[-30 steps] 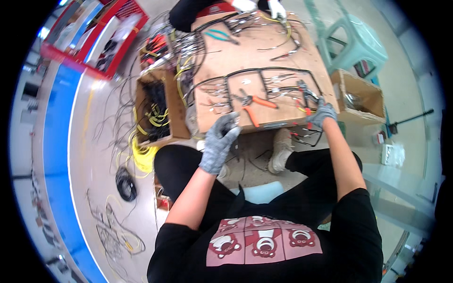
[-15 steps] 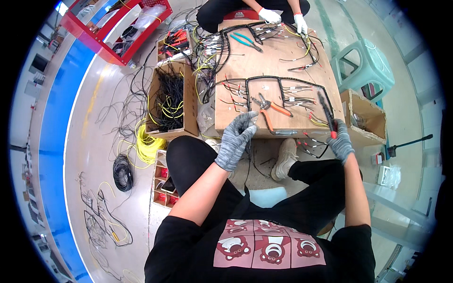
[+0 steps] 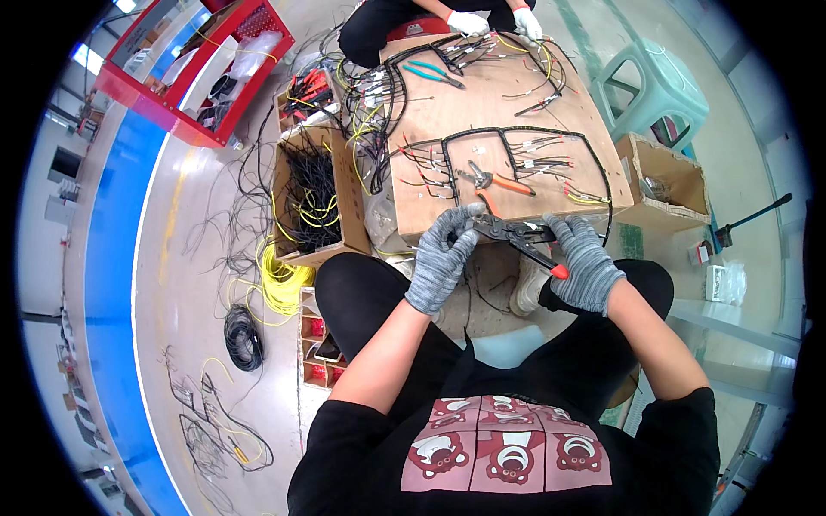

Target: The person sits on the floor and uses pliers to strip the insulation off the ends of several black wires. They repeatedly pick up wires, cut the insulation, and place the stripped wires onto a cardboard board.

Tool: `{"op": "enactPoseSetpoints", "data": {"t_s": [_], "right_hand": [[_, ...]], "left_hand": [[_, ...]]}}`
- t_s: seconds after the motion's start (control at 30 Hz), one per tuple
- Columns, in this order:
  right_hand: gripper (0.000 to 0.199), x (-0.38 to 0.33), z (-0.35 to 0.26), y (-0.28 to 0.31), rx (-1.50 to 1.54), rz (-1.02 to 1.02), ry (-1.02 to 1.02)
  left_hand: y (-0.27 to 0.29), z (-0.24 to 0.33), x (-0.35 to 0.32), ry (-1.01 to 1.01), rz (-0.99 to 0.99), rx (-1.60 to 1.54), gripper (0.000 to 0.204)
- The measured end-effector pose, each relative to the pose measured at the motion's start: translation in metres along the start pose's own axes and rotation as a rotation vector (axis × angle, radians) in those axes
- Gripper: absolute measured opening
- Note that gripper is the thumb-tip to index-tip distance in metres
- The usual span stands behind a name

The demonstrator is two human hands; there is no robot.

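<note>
My right hand (image 3: 587, 265), in a grey knit glove, grips black crimping pliers (image 3: 520, 239) with red handle ends, held over the near edge of the wooden board (image 3: 482, 103). The jaws point left toward my left hand (image 3: 441, 265), gloved alike. Its thumb and fingertips are pinched together by the jaws, on something too small to make out. Just beyond, orange-handled wire strippers (image 3: 490, 182) lie open on the board. Around them runs a black taped wire harness (image 3: 469, 132), its short branches tipped in red and white.
Across the board a co-worker's white-gloved hands (image 3: 469, 23) handle another harness, near teal pliers (image 3: 434, 76). At left stand a cardboard box of black wires (image 3: 351, 189), a yellow wire coil (image 3: 286, 284) and a red cart (image 3: 202, 129). A box (image 3: 667, 211) and green stool (image 3: 662, 86) are at right.
The crimping pliers have come left from the board's right edge with my right hand, from upright to lying across toward my left hand. My view has shifted slightly.
</note>
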State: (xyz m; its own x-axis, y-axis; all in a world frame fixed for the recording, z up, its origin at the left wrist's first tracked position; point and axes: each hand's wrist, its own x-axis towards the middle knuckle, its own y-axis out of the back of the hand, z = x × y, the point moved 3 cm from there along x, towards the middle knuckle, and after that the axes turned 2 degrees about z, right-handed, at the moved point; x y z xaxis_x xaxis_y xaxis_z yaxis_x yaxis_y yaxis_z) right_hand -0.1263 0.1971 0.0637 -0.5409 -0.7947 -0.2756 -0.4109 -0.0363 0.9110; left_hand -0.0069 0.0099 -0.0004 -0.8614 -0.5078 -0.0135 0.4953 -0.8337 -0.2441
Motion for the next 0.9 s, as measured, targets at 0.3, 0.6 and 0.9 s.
{"op": "enactPoseSetpoints", "data": {"t_s": [0.3,0.6,0.9], "right_hand": [[0.091,-0.006,-0.019,0.004,-0.148,-0.018,0.064],[0.093,-0.003,-0.025,0.009,-0.144,-0.067,0.083],[0.092,0.002,-0.028,0.005,-0.187,-0.054,0.099]], "left_hand": [[-0.001,0.006,-0.004,-0.109,0.016,0.167,0.034],[0.0,0.01,-0.008,-0.189,0.024,0.321,0.037],[0.001,0.008,-0.005,-0.199,0.095,0.335,0.036]]}}
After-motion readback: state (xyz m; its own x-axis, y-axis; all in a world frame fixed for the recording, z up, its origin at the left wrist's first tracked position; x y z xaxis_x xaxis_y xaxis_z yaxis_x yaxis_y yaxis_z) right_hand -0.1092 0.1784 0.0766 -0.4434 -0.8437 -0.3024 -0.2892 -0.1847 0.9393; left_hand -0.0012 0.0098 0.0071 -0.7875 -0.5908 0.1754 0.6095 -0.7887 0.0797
